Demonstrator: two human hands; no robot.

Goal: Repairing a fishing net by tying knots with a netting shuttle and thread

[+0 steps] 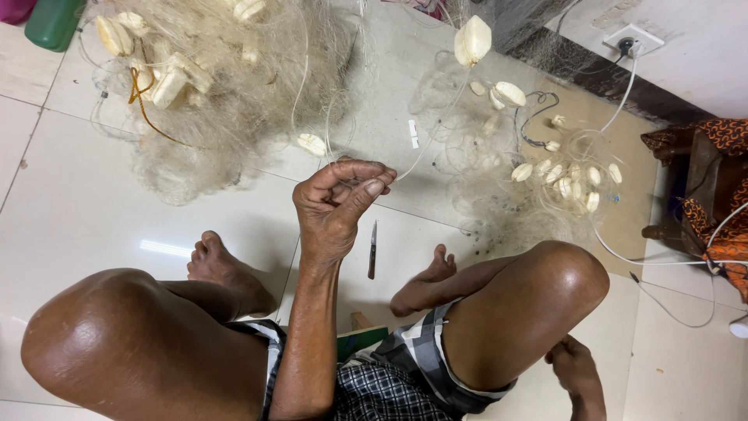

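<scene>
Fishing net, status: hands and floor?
Left hand pinching net line in its fingers. Right hand down by knee, empty. Small knife on floor between feet.

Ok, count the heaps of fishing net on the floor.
2. One heap lies at the upper left, the other at the upper right, past the left hand pinching a line. More may lie outside the frame.

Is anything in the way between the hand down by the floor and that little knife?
Yes. The right hand sits outside the bent right leg; the knife lies on the tiles between the feet, so that leg and its foot stand between.
</scene>
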